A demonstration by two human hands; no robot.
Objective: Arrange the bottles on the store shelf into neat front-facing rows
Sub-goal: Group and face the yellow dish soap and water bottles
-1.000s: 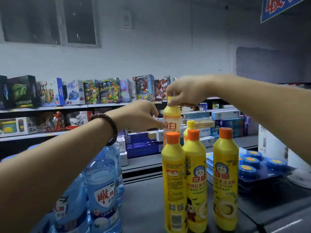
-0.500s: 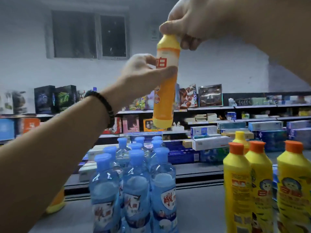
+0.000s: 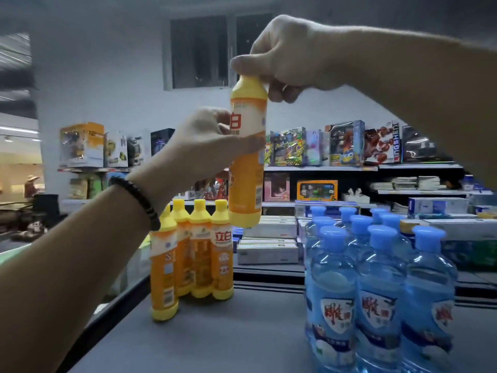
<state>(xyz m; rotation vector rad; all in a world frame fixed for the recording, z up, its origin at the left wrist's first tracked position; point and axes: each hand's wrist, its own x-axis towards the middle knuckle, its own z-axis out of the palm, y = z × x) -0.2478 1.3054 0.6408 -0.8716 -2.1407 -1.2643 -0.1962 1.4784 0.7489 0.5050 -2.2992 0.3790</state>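
Two-handed hold: left hand [image 3: 204, 146] grips orange bottle [image 3: 246, 168] mid-body, right hand [image 3: 282, 55] pinches its top
Risk: base could clip orange row [image 3: 199, 254] just beneath, toppling it

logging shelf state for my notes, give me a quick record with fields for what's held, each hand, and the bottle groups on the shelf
held item: orange bottle, upright, lifted off the shelf
right hand: grips the bottle's top
left hand: grips the bottle's middle; bracelet on the wrist
orange cluster: stands at left, one bottle forward of the others
blue bottles: stand at right in rows, labels to the front
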